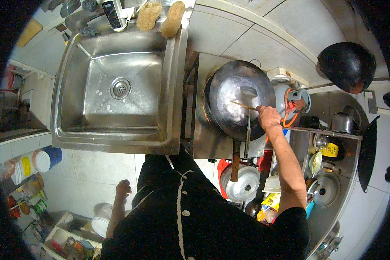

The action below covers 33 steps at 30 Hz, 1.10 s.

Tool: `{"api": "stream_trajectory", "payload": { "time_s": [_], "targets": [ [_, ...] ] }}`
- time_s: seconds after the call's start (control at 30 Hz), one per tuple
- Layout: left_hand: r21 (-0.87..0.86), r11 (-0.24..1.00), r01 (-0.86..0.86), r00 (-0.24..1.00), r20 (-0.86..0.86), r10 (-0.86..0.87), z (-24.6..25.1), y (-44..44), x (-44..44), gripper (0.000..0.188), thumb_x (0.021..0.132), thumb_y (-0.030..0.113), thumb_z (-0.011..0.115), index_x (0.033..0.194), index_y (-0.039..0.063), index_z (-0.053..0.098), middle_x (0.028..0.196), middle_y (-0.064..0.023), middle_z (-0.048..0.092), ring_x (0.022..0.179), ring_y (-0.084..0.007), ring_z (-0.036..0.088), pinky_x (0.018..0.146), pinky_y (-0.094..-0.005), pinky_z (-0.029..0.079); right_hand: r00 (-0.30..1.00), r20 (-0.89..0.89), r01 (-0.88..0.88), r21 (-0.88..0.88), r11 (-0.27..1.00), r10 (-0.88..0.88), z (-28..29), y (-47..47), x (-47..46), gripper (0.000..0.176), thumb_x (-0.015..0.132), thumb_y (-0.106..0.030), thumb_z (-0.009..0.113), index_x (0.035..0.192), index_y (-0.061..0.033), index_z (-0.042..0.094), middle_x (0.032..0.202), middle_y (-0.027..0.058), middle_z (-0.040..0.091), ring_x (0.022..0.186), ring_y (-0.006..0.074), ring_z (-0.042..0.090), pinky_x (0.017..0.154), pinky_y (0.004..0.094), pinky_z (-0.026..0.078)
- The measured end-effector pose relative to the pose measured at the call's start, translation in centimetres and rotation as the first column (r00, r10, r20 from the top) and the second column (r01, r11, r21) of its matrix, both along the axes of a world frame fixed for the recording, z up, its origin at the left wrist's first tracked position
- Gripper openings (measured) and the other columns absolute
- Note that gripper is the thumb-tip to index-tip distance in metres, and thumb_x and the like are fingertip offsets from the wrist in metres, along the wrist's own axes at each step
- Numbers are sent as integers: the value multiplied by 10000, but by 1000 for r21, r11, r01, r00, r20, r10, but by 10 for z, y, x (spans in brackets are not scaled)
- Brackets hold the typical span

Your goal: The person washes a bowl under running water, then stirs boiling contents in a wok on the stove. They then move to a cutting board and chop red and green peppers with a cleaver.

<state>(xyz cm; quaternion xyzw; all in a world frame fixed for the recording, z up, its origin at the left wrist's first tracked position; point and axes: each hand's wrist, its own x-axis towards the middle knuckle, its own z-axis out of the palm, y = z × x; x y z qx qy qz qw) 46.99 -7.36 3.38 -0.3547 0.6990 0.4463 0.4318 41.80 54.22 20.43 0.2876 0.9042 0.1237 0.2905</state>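
Over a dark wok (221, 120) on the stove at the right, my right hand (268, 117) grips a thin wooden stick, perhaps chopsticks (242, 104), pointing left above the pale, steaming contents. A metal ladle (248, 125) rests in the wok, its handle running over the near rim beside the wok's wooden handle (235, 162). My left hand (123, 188) hangs low at my left side, fingers curled; nothing can be seen in it.
A steel sink (174, 130) stands left of the stove, with two loofah-like scrubbers (148, 16) behind it. Right of the wok are a gas cylinder (282, 97) with an orange hose and a shelf (347, 169) of cookware. A lidded pot (242, 183) sits below the wok handle.
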Motion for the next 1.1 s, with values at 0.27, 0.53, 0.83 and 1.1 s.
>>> {"api": "stream_trajectory", "payload": {
  "time_s": [0.27,0.53,0.83,1.1],
  "targets": [
    [33,999,-36,999,-22,37,9,10,-9,130,779,302,531,826,181,538,578,25,493,458,-88,460,438,-241,290,998,-54,-16,-16,1000,15,1,2,-1,295,879,-211,365,946,-139,642,961,156,624,938,325,579,831,393,459],
    [-10,1000,-3,1000,16,4,8,10,-8,101,785,276,522,807,177,530,575,26,488,459,-93,462,446,-259,300,1000,-30,-8,-35,999,7,-1,6,-4,310,875,-226,352,963,-162,642,942,162,624,936,329,576,834,387,456],
    [52,996,-79,997,-19,80,1,5,-1,153,770,290,572,858,167,547,582,26,508,453,-98,473,437,-258,287,999,-37,-20,-42,999,19,2,4,-8,278,801,-125,470,1009,-206,635,973,142,618,942,310,583,819,382,472],
    [41,997,-66,998,-11,67,-7,3,0,291,779,308,593,1024,157,548,604,18,546,467,-91,506,411,-239,263,999,-42,-10,-46,999,8,1,3,-9,288,772,-99,501,998,-207,643,962,128,629,932,303,593,820,380,476]
  ]
}}
